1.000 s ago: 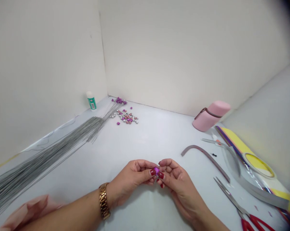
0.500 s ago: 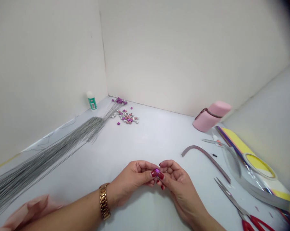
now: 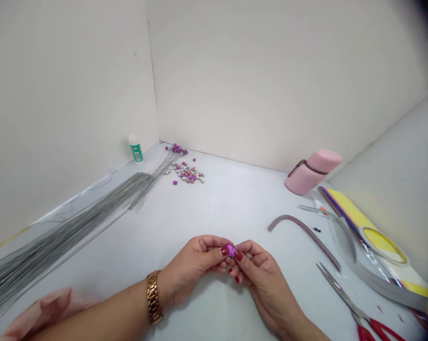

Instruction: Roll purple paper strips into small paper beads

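Note:
Between the fingertips of both hands sits a small shiny purple paper star (image 3: pixel 231 250). My left hand (image 3: pixel 207 255) pinches it from the left with thumb and forefinger. From the right, my right hand (image 3: pixel 259 266) grips its other side the same way, its lower fingers curled beneath. A pile of small folded stars (image 3: pixel 188 173) in purple, pink and silver lies farther back on the white table (image 3: pixel 221 203). Behind that pile, purple stars (image 3: pixel 177 149) cluster at the ends of thin wires.
Left lies a bundle of grey wires (image 3: pixel 78 218), with a glue stick (image 3: pixel 136 149) by the wall. Right are a pink bottle (image 3: pixel 311 173), curved paper strips (image 3: pixel 306 232), red-handled scissors (image 3: pixel 352 305), a tape roll (image 3: pixel 384 244) and coloured sheets (image 3: pixel 352 203). Walls stand behind.
My thumbs have moved slightly apart, so more of the purple star shows between them. My right fingers have curled closer around it. Everything else stays in place.

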A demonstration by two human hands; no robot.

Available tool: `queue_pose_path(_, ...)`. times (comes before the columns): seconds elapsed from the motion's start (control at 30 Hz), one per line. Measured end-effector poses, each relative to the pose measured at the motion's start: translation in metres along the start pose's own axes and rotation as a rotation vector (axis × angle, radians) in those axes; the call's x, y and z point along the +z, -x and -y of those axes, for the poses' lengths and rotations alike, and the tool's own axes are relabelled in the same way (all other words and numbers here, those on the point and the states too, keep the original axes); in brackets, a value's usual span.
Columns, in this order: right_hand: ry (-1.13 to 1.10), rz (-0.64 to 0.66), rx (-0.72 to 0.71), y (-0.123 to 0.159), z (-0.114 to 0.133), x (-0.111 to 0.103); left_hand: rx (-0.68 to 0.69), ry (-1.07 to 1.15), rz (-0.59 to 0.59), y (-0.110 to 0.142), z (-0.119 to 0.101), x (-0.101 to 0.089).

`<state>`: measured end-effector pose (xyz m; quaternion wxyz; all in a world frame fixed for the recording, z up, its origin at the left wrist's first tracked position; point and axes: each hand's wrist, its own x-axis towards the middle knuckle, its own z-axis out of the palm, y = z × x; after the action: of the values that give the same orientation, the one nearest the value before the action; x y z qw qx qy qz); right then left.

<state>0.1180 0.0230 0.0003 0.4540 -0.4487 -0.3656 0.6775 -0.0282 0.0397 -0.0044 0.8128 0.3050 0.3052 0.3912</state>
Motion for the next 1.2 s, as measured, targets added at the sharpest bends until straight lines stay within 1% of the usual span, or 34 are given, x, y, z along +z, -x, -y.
queue_pose_path(0.2,0.014,0.006,0.033,0.0001,-0.0014,0.0011,-0.017,-0.006,0.006,0.0013,-0.0007,0.0007)
queue_pose_path(0.27,0.018,0.013,0.037,0.0003,-0.002,0.0014,0.004,-0.024,0.0,0.0007,0.0005,0.0009)
queue_pose_path(0.43,0.027,0.003,0.033,0.0014,-0.003,0.0027,0.067,-0.088,0.063,-0.0006,0.0021,0.0028)
queue_pose_path(0.5,0.055,-0.01,0.01,0.0015,-0.0039,0.0026,0.096,-0.107,0.066,0.0002,0.0013,0.0037)
queue_pose_path(0.6,0.115,-0.002,-0.01,0.0013,-0.0053,0.0012,0.128,-0.17,0.043,0.0017,0.001,0.0033)
queue_pose_path(0.73,0.202,-0.003,-0.046,0.0018,-0.0049,0.0003,0.147,-0.278,-0.07,0.0006,0.0049,-0.0005)
queue_pose_path(0.8,0.232,-0.024,-0.07,0.0023,-0.004,0.001,0.136,-0.259,-0.1,-0.0007,0.007,-0.0021)
queue_pose_path(0.93,0.228,-0.056,-0.086,0.0021,-0.0047,0.0013,0.089,-0.197,-0.072,0.0,0.0066,-0.0011)
queue_pose_path(1.13,0.252,-0.027,-0.05,0.0012,-0.0077,0.0004,0.072,-0.151,-0.029,0.0022,0.0046,0.0011)
queue_pose_path(1.2,0.273,-0.009,-0.046,0.0015,-0.0069,0.0011,0.081,-0.174,-0.054,0.0005,0.0051,-0.0005)
